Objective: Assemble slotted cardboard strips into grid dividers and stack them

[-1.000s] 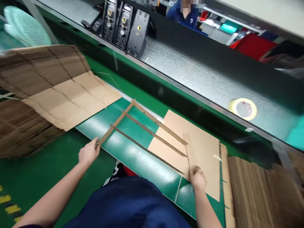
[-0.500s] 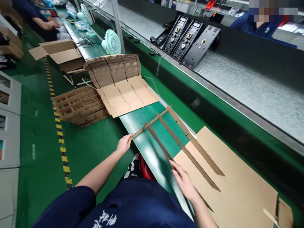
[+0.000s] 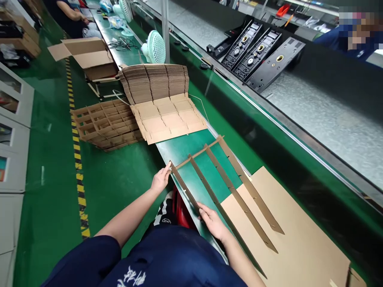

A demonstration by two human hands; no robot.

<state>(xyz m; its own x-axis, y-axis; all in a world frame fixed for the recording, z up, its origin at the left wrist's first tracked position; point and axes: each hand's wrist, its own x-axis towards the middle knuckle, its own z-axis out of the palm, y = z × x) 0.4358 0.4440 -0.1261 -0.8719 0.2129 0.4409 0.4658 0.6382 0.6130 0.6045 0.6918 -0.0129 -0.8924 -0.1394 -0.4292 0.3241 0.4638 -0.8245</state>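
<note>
Slotted cardboard strips stand on edge on the green bench [image 3: 206, 167], three of them joined to one cross strip [image 3: 197, 153]. A fourth long cardboard strip [image 3: 184, 186] meets the near end of that cross strip. My left hand [image 3: 160, 178] pinches this corner, its fingers closed around the strip's end. Farther along the same strip, my right hand [image 3: 212, 220] grips it between thumb and fingers. The far ends of the other strips reach over a flat cardboard sheet [image 3: 287, 223].
A stack of slotted cardboard strips [image 3: 161, 81] lies on the bench beyond my hands. Assembled cardboard grids [image 3: 104, 123] sit to its left, near an open carton [image 3: 92, 56]. A green fan [image 3: 155, 47] stands behind. Black metal parts [image 3: 254, 54] rest on the conveyor at right.
My right hand has shifted left, carrying the fourth strip to the cross strip's near end. My left hand now holds that corner. The view has turned slightly.
</note>
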